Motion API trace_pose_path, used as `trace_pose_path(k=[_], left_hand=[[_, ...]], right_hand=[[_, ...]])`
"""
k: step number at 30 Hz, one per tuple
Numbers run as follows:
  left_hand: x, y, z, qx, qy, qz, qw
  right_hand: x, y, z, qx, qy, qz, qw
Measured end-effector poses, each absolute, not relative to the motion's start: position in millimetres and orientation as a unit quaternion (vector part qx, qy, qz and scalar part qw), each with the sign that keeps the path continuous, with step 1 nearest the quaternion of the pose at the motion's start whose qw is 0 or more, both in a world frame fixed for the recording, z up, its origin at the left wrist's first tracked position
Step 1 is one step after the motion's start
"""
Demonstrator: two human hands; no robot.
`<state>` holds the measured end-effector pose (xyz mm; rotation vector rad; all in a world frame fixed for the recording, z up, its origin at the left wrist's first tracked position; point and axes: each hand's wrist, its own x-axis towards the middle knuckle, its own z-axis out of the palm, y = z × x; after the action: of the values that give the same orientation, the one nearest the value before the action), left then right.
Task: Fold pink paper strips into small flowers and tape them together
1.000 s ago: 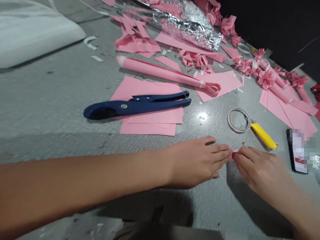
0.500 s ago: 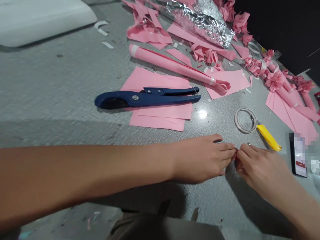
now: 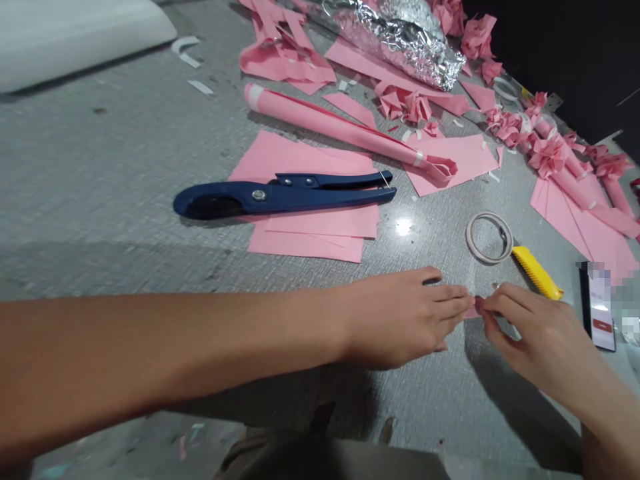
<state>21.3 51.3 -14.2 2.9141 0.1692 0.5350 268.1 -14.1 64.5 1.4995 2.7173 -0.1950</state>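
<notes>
Just above the grey table, a small piece of pink paper (image 3: 471,313) shows between the fingertips of my two hands, mostly covered by them. My left hand (image 3: 407,317) comes in from the left, its fingers pressed together and closed on the paper's left side. Thumb and index finger of my right hand (image 3: 543,340) pinch the right end. Beyond the right hand lie a roll of tape (image 3: 469,240) and a yellow cutter (image 3: 539,273). Dark blue pruning-style cutters (image 3: 285,199) rest on a stack of pink paper sheets (image 3: 310,248).
Behind the cutters lies a rolled pink paper cone (image 3: 320,127). Crumpled silver foil (image 3: 425,50) and pink paper flowers (image 3: 550,157) spread along the far right edge. A phone (image 3: 597,307) lies at the right. A white padded object (image 3: 80,40) sits far left.
My right hand has drawn slightly right, its fingers opening out, so more of the pink paper shows. The left hand stays nearly still. The whole view has shifted a little.
</notes>
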Motion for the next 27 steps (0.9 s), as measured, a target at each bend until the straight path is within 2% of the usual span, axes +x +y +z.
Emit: trace_pose_path(k=[3,5,16,27], left_hand=[[20.8,51.3,-15.1,0.978,0.052,0.189,0.068],[20.3,51.4,-15.8,0.975,0.051,0.205,0.065],[20.1,52.5,-12.5,0.971,0.04,0.223,0.074],[21.3,54.6,-8.7,0.98,0.037,0.184,0.07]], right_hand=[[269.3,-17.5,64.6,0.505,0.847,-0.159,-0.042],[270.7,-20.3,62.3,0.517,0.834,-0.186,-0.05],[260.2,-22.4,58.3,0.499,0.86,-0.092,0.055],[252.6,-25.9,52.3,0.539,0.835,-0.111,0.025]])
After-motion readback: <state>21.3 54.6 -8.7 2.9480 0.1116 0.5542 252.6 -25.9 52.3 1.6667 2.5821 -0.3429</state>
